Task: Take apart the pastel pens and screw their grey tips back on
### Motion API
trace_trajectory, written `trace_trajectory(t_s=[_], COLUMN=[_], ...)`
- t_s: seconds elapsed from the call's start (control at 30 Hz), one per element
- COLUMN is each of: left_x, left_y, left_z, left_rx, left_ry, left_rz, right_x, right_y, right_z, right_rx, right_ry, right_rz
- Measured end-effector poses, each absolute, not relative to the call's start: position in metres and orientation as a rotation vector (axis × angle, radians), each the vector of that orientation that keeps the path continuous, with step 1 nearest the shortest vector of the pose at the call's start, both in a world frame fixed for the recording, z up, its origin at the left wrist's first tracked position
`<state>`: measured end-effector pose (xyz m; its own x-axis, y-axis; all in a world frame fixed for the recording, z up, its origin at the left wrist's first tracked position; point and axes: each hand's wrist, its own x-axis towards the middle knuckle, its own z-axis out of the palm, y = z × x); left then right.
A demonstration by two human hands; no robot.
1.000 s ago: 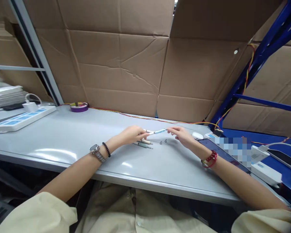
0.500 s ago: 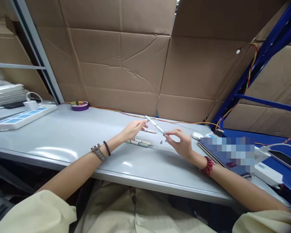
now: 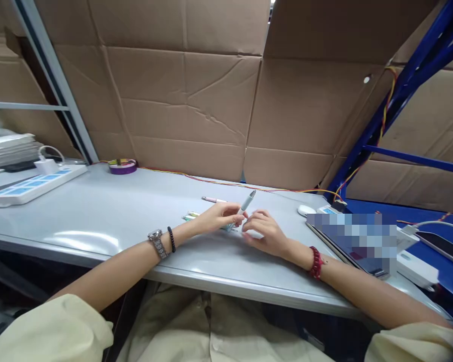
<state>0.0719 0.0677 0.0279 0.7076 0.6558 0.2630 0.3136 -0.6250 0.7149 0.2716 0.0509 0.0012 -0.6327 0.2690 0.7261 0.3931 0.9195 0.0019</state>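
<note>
My left hand [image 3: 226, 216] is closed around a pale pen [image 3: 246, 203], tilted with its grey tip pointing up and to the right. Just right of it, my right hand [image 3: 267, 234] hovers low over the table, fingers curved with a gap between thumb and forefinger; nothing shows in them. Behind my left hand lies a pink-and-white pen [image 3: 212, 199], partly covered. More pens, one of them with a green end [image 3: 189, 218], lie beneath my left hand and are mostly hidden.
The grey-white table [image 3: 143, 201] carries a purple tape roll [image 3: 123, 167] at the back and a power strip [image 3: 38, 186] on the left. To the right are a white mouse [image 3: 307, 211], a dark tablet-like device [image 3: 347, 246] and another white strip [image 3: 417, 269]. Cardboard [image 3: 181, 120] stands behind.
The pen has swung from lying between both hands to an upright tilt in my left hand, grey tip up. My right hand has let go of it and moved slightly left and down.
</note>
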Motion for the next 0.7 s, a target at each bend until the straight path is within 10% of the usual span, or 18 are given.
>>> trace_trajectory(t_s=[0.2, 0.7], left_x=[0.068, 0.065], left_y=[0.067, 0.072], left_z=[0.029, 0.028], left_rx=[2.660, 2.784], left_ry=[0.817, 1.021], left_rz=[0.593, 0.589], right_x=[0.280, 0.282], right_y=[0.059, 0.063], right_z=[0.005, 0.009], right_rx=[-0.890, -0.900], right_ry=[-2.022, -2.026], right_rz=[0.291, 0.278])
